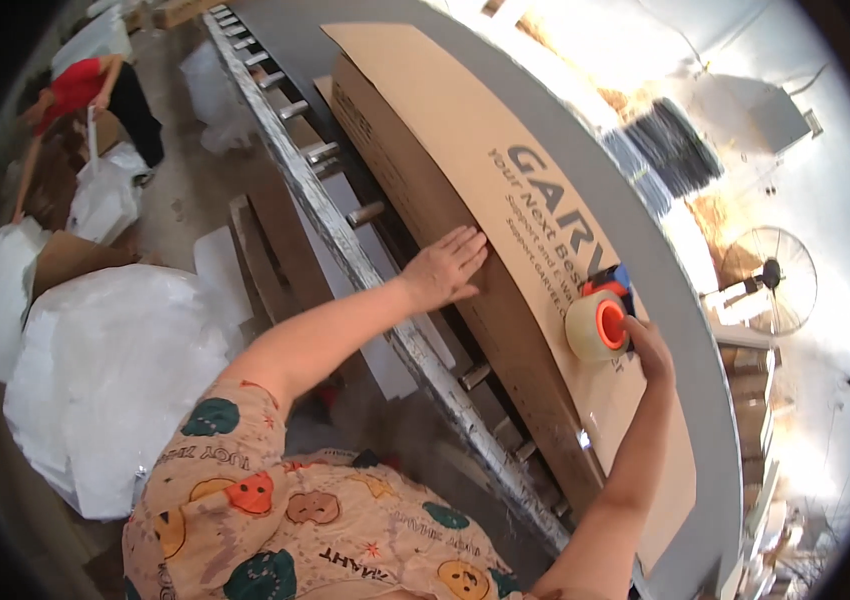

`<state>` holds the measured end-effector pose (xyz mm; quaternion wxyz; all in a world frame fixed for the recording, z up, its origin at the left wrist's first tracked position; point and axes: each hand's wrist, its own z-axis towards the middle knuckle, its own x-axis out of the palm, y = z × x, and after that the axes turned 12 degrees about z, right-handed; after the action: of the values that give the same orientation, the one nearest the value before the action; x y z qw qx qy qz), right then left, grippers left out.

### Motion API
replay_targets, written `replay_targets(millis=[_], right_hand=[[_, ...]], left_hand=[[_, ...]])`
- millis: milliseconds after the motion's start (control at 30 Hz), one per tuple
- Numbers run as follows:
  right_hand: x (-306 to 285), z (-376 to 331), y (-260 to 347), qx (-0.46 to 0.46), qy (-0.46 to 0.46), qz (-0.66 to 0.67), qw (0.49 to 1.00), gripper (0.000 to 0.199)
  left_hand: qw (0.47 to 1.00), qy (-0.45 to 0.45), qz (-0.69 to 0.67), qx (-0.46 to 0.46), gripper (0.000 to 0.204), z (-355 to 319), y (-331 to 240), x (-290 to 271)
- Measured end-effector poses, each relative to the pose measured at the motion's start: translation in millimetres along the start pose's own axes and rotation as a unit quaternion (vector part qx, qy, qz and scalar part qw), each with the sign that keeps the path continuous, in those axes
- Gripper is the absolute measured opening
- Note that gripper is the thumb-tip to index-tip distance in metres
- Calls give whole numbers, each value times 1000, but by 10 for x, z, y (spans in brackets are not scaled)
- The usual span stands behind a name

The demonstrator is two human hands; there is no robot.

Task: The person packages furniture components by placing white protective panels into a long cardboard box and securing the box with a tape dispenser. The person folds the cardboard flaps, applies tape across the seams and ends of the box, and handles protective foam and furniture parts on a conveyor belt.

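Note:
A long brown cardboard box (430, 120) with dark print lies across the work surface in front of me. My left hand (448, 267) rests on its near side by the top edge, fingers stretched out and holding nothing. Over the top of the box, my right hand (652, 350) grips a tape dispenser (595, 328) with a wide roll of clear tape on an orange hub. Part of the dispenser's handle is hidden by my fingers. A shiny patch, perhaps tape, shows at the box's near end.
A metal rail with rollers (307, 190) runs along the near side of the box. Large white plastic bundles (115, 370) stand at the left, where a person in red (75, 95) handles material. A fan (770, 275) stands at the right, beyond the grey conveyor (715, 480).

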<state>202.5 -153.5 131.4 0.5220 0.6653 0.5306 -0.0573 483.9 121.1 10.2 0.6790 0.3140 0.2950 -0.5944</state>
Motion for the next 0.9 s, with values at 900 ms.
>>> replay_targets(millis=[900], right_hand=[[2084, -277, 902, -473, -105, -340, 806, 58]], left_hand=[[981, 48, 8, 189, 92, 479, 2088, 314]])
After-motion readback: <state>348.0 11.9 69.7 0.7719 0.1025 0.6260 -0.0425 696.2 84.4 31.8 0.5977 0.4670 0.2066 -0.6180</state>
